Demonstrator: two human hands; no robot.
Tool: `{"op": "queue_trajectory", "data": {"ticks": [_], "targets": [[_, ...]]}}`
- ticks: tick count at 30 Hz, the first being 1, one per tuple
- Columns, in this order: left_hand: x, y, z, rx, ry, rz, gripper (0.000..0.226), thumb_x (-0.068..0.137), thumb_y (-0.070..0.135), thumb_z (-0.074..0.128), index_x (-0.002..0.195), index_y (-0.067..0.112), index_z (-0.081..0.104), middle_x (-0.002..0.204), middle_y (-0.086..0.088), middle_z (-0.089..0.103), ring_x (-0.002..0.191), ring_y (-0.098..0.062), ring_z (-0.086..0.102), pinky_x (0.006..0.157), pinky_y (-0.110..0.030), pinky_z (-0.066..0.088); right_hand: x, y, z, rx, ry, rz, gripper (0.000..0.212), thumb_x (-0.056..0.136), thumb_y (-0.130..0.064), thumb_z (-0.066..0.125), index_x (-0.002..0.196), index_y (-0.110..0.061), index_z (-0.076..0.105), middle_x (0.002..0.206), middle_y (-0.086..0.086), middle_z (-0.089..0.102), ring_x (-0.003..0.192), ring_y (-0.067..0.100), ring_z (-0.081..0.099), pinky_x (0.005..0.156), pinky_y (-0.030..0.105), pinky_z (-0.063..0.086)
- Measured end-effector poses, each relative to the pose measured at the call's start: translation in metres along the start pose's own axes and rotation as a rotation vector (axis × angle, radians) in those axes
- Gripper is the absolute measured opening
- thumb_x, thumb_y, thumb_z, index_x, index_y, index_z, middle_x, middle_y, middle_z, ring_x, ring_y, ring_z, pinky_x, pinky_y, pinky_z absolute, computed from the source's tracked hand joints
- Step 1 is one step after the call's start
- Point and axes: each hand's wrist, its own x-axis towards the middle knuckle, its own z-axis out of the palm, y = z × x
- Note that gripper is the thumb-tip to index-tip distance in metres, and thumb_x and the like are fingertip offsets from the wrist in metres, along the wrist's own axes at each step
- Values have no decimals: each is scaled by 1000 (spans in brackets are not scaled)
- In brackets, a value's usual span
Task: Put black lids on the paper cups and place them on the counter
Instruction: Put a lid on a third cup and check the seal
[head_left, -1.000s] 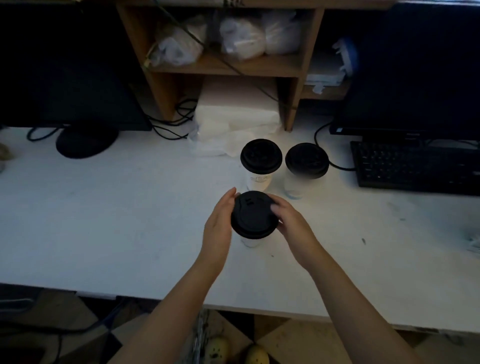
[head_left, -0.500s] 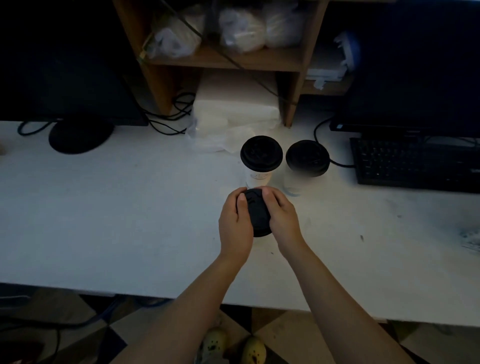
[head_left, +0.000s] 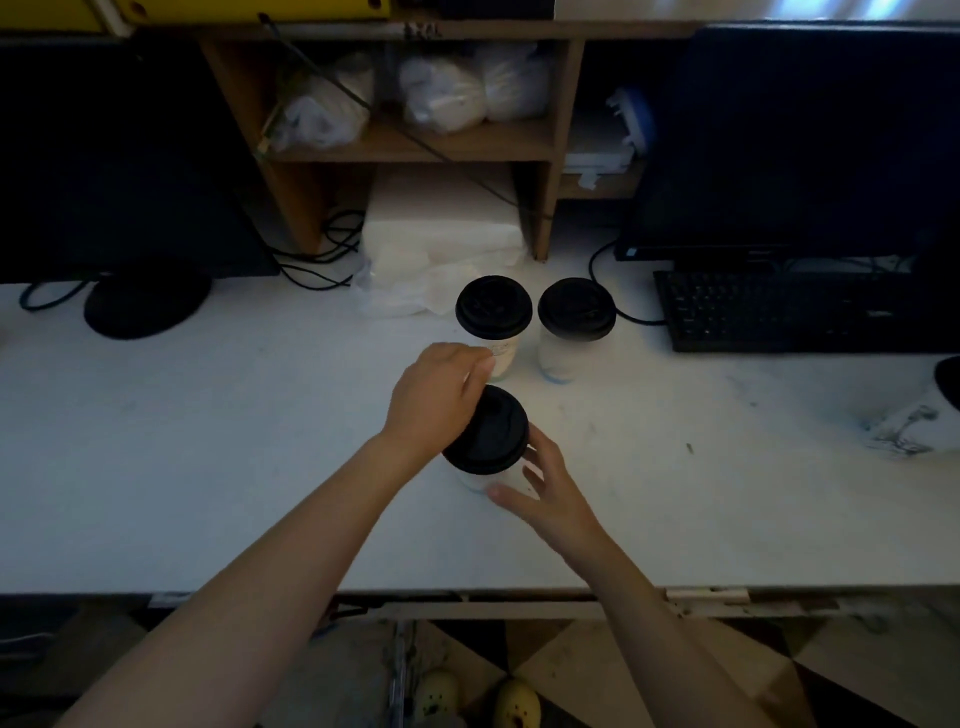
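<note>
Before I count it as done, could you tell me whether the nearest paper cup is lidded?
Lidded: a round black plastic lid covers the white paper cup; whether it is fully snapped down, cannot tell.

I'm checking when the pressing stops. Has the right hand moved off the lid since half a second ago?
Yes. The right hand has dropped toward the counter edge, away from the two lidded cups behind, and now touches the cup's side below the lid.
</note>
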Motion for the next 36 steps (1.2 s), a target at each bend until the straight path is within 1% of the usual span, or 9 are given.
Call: {"op": "queue_trajectory", "data": {"ticks": [2, 5, 7, 13, 21, 26, 29, 32, 36], "targets": [[-2, 16, 6, 71, -40, 90, 48, 97, 41, 28, 110, 14, 66, 113, -5, 67, 111, -24, 54, 90, -34, 41, 7, 4, -1, -55, -31, 25, 79, 80, -20, 75, 138, -36, 24, 139, -16, 31, 129, 3, 34, 111, 25, 28], [-5, 23, 26, 234, -149, 111, 50, 96, 45, 23, 119, 18, 59, 122, -2, 61, 117, -21, 50, 91, -37, 39, 24, 3, -1, -47, -94, 23, 83, 79, -15, 76, 143, -28, 25, 142, -10, 39, 129, 5, 39, 103, 14, 35], [-7, 21, 31, 318, -123, 100, 59, 91, 47, 13, 112, 17, 59, 113, -2, 61, 107, -22, 52, 79, -38, 41, 34, 0, -2, -79, -152, 1, 84, 77, -13, 77, 143, -25, 26, 140, -8, 44, 127, 5, 43, 96, 9, 40], [-8, 22, 34, 463, -76, 138, 56, 88, 41, 8, 99, 11, 55, 100, -4, 57, 93, -24, 51, 66, -33, 30, 54, 4, -13, -140, -304, 14, 92, 72, -19, 81, 145, -22, 27, 142, -9, 45, 128, 2, 43, 102, 18, 41], [-2, 14, 13, 436, -190, 342, 62, 88, 50, 17, 115, 13, 59, 112, -6, 61, 104, -24, 56, 77, -38, 42, 40, 6, 13, -23, -24, -45, 81, 73, -9, 79, 135, -27, 31, 119, -21, 50, 111, -5, 51, 77, 0, 43], [-19, 12, 9, 540, -7, 69, 55, 90, 46, 27, 98, 7, 64, 90, -11, 66, 82, -30, 62, 62, -37, 48, 35, 12, 39, 36, 215, -84, 81, 66, -5, 84, 132, -17, 38, 120, -10, 53, 109, 0, 53, 94, 17, 48], [-25, 5, 5, 468, 6, -59, 59, 90, 47, 25, 94, 5, 65, 86, -14, 66, 80, -32, 62, 59, -38, 49, 24, 20, 45, -8, 229, -148, 76, 73, 2, 76, 134, -18, 35, 124, -11, 48, 111, 1, 49, 97, 14, 44], [-26, -4, -1, 464, 26, -5, 57, 90, 45, 26, 94, 5, 67, 86, -14, 67, 81, -34, 63, 61, -39, 49, 11, 25, 39, -47, 196, -173, 67, 79, -6, 72, 135, -12, 35, 124, -5, 45, 110, 6, 48, 84, 1, 40], [-23, -4, -7, 387, -16, 8, 69, 90, 51, 14, 104, 10, 67, 105, -10, 67, 102, -30, 57, 80, -41, 45, 20, 17, 29, -140, 120, -157, 80, 69, -14, 81, 137, -10, 38, 127, -3, 42, 114, 11, 43, 88, 16, 40]]}}
